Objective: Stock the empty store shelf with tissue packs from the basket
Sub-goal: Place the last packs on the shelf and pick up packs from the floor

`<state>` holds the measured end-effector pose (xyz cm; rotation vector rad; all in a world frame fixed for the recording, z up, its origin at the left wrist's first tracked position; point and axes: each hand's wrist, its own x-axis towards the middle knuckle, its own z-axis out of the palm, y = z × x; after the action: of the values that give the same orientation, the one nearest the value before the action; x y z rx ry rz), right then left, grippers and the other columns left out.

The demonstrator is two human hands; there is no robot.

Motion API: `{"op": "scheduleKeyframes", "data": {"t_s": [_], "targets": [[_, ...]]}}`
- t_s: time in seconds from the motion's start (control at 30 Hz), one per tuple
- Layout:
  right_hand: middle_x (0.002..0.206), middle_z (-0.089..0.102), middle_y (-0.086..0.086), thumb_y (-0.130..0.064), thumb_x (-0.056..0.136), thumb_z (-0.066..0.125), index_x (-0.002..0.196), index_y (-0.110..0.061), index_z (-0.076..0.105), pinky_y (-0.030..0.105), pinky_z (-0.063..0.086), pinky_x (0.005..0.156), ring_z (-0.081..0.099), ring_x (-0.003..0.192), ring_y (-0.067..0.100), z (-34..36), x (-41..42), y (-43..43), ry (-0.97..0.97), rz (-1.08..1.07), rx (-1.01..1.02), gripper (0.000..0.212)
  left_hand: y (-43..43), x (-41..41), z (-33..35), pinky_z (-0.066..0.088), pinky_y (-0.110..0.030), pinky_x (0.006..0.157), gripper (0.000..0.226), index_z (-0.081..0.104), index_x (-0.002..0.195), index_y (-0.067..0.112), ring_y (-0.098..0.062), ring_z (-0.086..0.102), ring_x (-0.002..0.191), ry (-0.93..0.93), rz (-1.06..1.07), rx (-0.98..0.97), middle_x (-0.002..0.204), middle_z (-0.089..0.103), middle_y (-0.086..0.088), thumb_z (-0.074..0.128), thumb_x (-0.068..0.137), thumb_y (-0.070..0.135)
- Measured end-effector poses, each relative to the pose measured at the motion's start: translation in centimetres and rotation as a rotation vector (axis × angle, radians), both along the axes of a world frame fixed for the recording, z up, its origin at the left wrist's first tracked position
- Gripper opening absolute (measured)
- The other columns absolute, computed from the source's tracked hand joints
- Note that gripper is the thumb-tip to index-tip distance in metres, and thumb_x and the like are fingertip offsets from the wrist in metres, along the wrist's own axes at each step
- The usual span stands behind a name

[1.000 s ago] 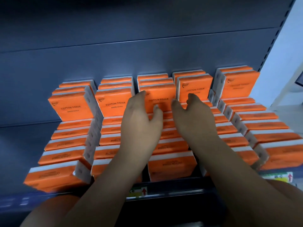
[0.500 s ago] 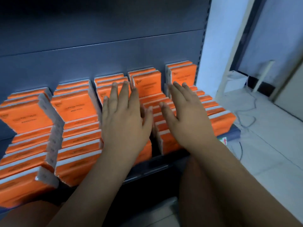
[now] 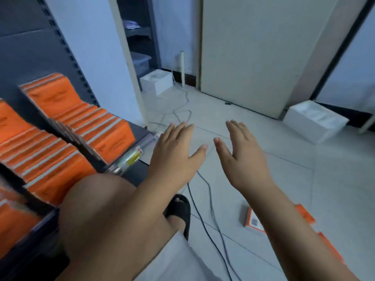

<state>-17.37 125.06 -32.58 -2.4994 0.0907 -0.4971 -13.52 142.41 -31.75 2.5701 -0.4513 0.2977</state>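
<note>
The left hand (image 3: 174,151) and right hand (image 3: 243,155) hover side by side, fingers straight, holding nothing. Left of the left hand, orange tissue packs (image 3: 105,136) fill the shelf (image 3: 142,134). Nearer than the right hand, partly hidden, lie what look like loose packs (image 3: 253,220).

Tissue packs (image 3: 105,138) stand in rows on the shelf (image 3: 142,129) at the left, reaching its front right corner. Right of that corner, the left hand (image 3: 174,151) and right hand (image 3: 243,155) hover side by side above the floor (image 3: 288,179). Cables (image 3: 205,199) lie on the floor beneath them, and a loose pack (image 3: 253,220) lies on the floor under the right forearm.
</note>
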Motion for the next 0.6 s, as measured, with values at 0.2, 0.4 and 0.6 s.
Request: {"op": "scheduleKeyframes", "data": {"t_s": [0.2, 0.4, 0.6], "targets": [[0.161, 0.041, 0.008, -0.044, 0.106, 0.046, 0.155, -0.01, 0.041, 0.037, 0.024, 0.123, 0.03, 0.152, 0.026, -6.3, -4.8, -9.5, 0.177, -0.273, 0.089, 0.06, -9.2, -0.6, -6.0, 0.019, -0.032, 0.124, 0.062, 0.04, 0.157, 0.021, -0.018, 0.017, 0.158, 0.258, -0.232, 0.052, 0.166, 0.035, 0.004, 0.056, 0.102, 0.045], [0.149, 0.054, 0.011, -0.037, 0.104, 0.051, 0.148, -0.012, 0.049, 0.036, 0.036, 0.106, 0.046, 0.139, 0.029, -15.1, -9.9, -16.1, 0.37, -0.571, 0.33, 0.05, -17.4, -0.8, -12.1, 0.036, -0.041, 0.118, 0.061, 0.044, 0.152, 0.02, -0.02, 0.036, 0.148, 0.507, -0.306, 0.115, 0.155, 0.046, -0.002, 0.058, 0.1, 0.047], [0.149, 0.056, 0.011, -0.032, 0.104, 0.053, 0.146, -0.012, 0.053, 0.034, 0.039, 0.105, 0.05, 0.138, 0.029, -24.5, -11.9, -19.5, 0.54, -0.744, 0.616, 0.046, -25.2, 0.1, -21.4, 0.042, -0.039, 0.112, 0.061, 0.043, 0.153, 0.022, -0.027, 0.045, 0.142, 0.779, -0.257, 0.12, 0.155, 0.048, -0.004, 0.056, 0.099, 0.047]]}}
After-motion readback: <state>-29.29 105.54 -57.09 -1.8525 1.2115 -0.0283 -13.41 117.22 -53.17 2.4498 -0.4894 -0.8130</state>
